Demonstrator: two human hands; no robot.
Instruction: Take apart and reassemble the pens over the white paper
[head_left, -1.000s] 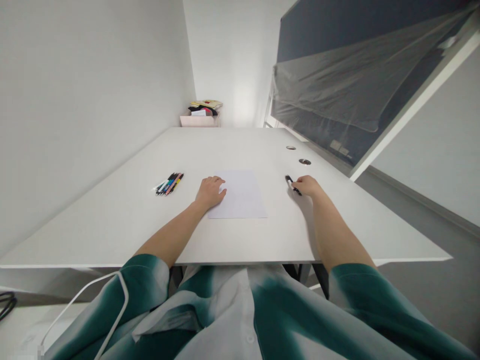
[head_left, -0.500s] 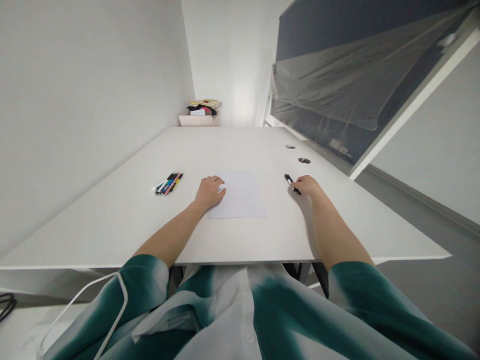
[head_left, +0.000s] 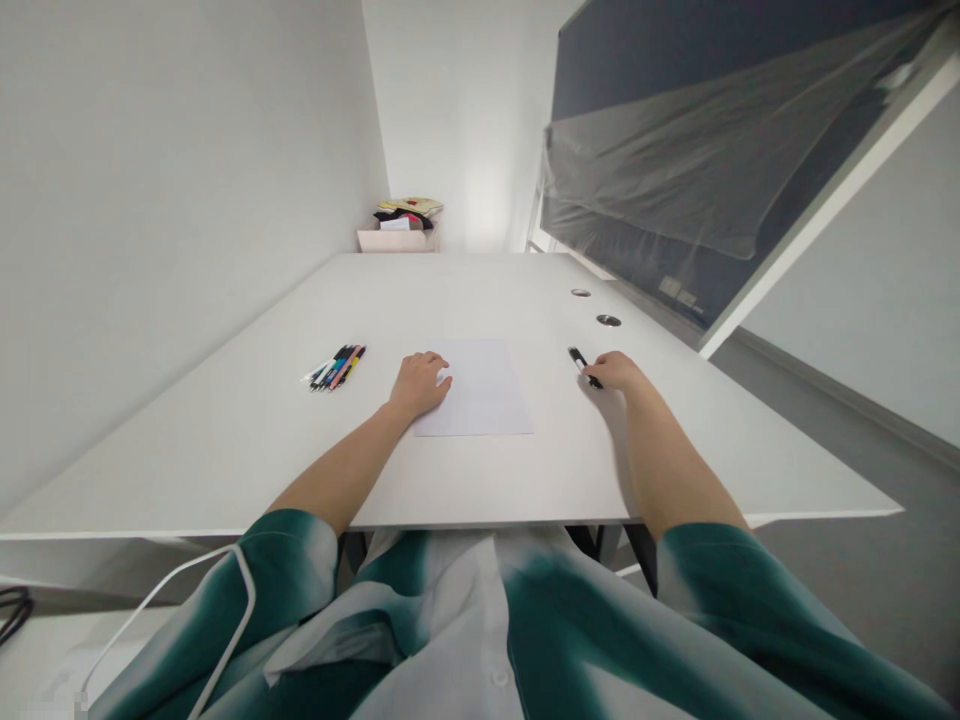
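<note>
A white sheet of paper lies flat on the white table in front of me. My left hand rests on the sheet's left edge, its fingers loosely curled and pressing down on the paper. To the right of the sheet, my right hand is closed round a black pen, whose far end points away from me and lies low over the tabletop.
Several coloured pens lie in a row left of the paper. Two round cable holes sit behind my right hand. A pale box of odds and ends stands at the far end. A dark plastic-covered panel leans at the right.
</note>
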